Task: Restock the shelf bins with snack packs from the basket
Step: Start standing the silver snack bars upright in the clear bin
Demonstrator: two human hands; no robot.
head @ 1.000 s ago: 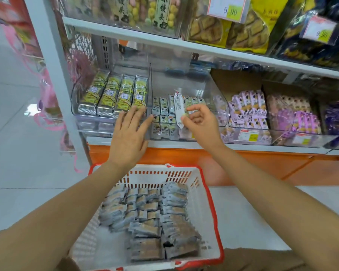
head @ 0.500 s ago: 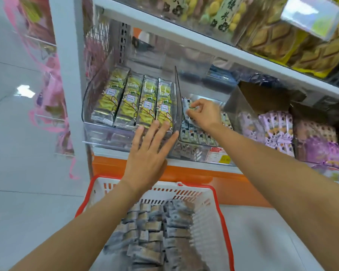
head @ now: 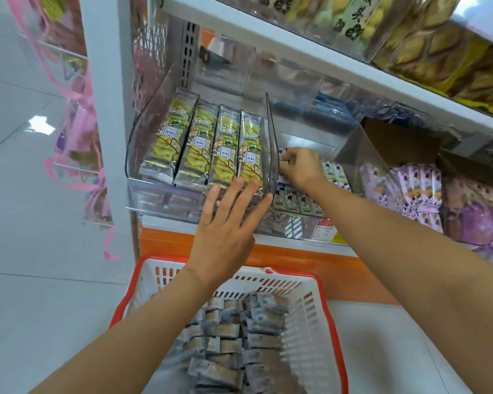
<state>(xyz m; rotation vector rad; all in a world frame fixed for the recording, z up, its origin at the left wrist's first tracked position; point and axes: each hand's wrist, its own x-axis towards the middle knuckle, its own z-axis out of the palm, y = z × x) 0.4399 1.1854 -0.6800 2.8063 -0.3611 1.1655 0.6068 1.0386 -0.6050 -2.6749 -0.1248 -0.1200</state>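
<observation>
A white basket with a red rim (head: 323,294) stands below the shelf, holding several grey snack packs (head: 234,342). My left hand (head: 228,226) is spread flat, fingers straight, against the front of the clear bin (head: 154,189) of yellow-green packs (head: 211,146). My right hand (head: 299,166) reaches deep into the neighbouring clear bin (head: 353,149) and pinches a small snack pack (head: 283,157) at its back left, beside the divider. Rows of small packs (head: 305,200) lie in that bin under my wrist.
Purple snack packs (head: 416,189) fill the bins to the right. An upper shelf (head: 310,55) with yellow and green bags overhangs the bins. An orange base panel (head: 296,260) runs under the shelf. Pink ribbons (head: 80,115) hang at the left, over a pale tiled floor.
My right hand has carried the small pack from in front of the bin deep into it, toward the back left. My left hand stays spread on the left bin's front. The view has moved closer.
</observation>
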